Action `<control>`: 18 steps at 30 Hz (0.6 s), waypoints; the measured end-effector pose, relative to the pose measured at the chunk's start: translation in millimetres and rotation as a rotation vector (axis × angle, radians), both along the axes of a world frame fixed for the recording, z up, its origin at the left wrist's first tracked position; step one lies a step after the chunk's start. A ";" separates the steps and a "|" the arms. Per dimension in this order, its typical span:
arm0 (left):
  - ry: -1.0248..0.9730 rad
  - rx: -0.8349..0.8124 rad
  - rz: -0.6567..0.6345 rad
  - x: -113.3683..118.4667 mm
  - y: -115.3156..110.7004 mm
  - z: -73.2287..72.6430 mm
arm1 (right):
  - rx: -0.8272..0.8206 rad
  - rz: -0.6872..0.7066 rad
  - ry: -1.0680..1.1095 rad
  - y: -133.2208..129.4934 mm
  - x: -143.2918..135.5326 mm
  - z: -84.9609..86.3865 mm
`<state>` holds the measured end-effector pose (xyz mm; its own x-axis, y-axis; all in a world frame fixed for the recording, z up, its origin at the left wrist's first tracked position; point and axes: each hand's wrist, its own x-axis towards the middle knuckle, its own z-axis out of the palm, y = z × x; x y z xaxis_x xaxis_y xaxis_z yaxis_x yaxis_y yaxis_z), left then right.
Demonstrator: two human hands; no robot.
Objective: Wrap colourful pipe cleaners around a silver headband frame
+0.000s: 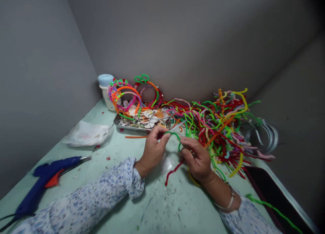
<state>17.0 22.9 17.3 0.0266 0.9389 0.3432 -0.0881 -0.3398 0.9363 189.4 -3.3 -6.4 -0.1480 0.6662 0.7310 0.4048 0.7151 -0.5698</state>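
Note:
Over the middle of the table, my left hand (154, 147) is closed in a pinch on one end of a green pipe cleaner (175, 134). The pipe cleaner bends down to my right hand (196, 159), whose thumb and fingers are closed on its other part. A thin pale grey strip (178, 125) sticks out behind my left fingertips; whether they grip it I cannot tell. Below the right hand a dark red pipe cleaner (173, 173) lies on the table, and part of a yellow one (192, 178) shows beside the wrist.
A heap of coloured pipe cleaners (215, 125) spreads at the right, by metal headbands (270, 139) and a dark phone-like slab (269, 190). Wrapped headbands (128, 88) stand on a metal tray (132, 128) of discs. Leftward are a lidded cup (106, 81), plastic bag (87, 134) and glue gun (43, 179).

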 end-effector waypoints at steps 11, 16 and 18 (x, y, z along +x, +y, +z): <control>-0.129 -0.206 -0.147 0.1 -1.1 13.6 | 0.114 -0.106 0.018 -3.0 3.4 0.2; -0.163 -0.293 -0.255 -1.6 0.5 13.0 | -0.081 -0.252 0.267 3.1 6.7 10.8; -0.186 -0.334 -0.296 -1.9 1.5 11.0 | -0.232 -0.275 0.379 8.4 9.3 16.8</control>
<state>15.0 24.4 28.2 0.2765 0.9598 0.0487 -0.3117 0.0416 0.9493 198.8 5.2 10.4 0.3015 0.7938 0.5282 0.2949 0.4492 -0.8434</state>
